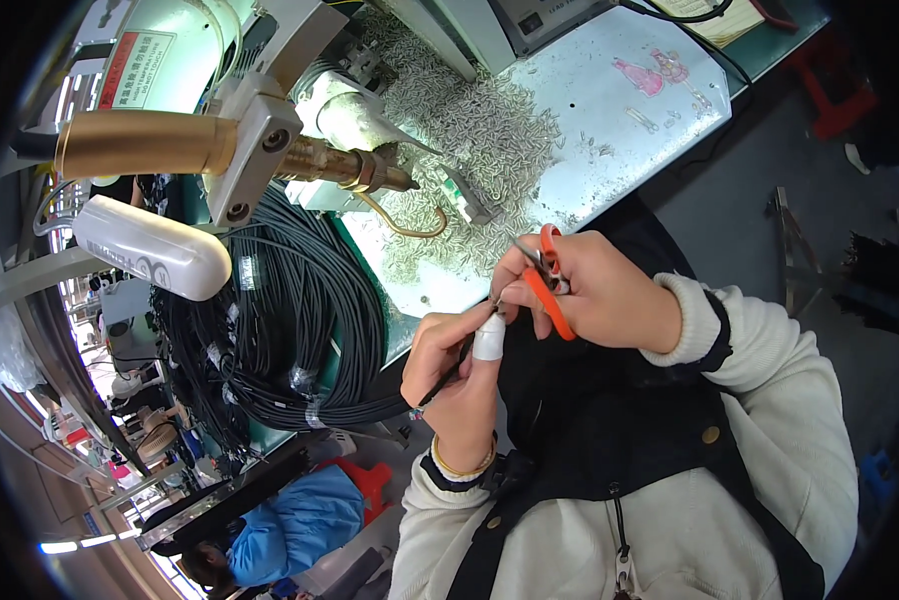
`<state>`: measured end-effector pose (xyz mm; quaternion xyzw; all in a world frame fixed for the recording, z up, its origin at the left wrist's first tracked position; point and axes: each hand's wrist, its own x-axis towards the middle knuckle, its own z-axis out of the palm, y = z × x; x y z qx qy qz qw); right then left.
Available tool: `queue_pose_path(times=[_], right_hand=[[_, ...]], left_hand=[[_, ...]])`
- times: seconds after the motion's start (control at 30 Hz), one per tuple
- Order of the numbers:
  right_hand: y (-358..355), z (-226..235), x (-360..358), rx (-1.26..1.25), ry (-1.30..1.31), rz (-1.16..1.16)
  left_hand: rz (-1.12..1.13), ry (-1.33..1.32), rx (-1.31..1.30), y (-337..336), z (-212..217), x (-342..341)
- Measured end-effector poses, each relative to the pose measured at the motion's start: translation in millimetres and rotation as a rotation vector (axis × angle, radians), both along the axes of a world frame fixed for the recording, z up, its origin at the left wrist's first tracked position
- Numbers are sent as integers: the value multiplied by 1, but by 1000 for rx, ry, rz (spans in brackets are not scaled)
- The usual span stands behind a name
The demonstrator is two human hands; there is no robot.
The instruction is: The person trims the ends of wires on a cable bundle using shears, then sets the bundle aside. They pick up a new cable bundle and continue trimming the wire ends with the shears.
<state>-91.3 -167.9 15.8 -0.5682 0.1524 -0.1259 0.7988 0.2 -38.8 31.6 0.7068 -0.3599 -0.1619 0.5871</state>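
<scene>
My left hand (450, 370) is closed around the end of a thin black cable (444, 384), which runs down across the palm. White tape (489, 338) wraps the left thumb. Hooked in my right hand (615, 290) is a pair of scissors (553, 303) with orange handles, its blades pointing up and to the left. The right thumb and forefinger meet the left fingertips at the cable's end. What exactly they pinch there is too small to make out.
A brass-coloured soldering iron (320, 160) in a metal clamp reaches over the bench, with a curved brass tube below its tip. Many small silvery pieces (470, 125) cover the bench. Coiled black cables (305, 345) lie at left. Someone in blue (305, 520) sits beyond.
</scene>
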Motion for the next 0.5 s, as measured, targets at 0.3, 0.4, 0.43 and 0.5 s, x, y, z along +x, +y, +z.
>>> queue_pose_path(times=[0.3, 0.4, 0.43, 0.5], right_hand=[[6, 16, -9, -679, -2, -354], [1, 22, -9, -194, 48, -428], [3, 16, -7, -263, -5, -378], [4, 8, -5, -406, -109, -284]], left_hand=[[7, -240, 101, -5, 0, -5], [112, -136, 94, -5, -2, -8], [112, -122, 66, -6, 0, -9], [104, -91, 4, -13, 4, -12]])
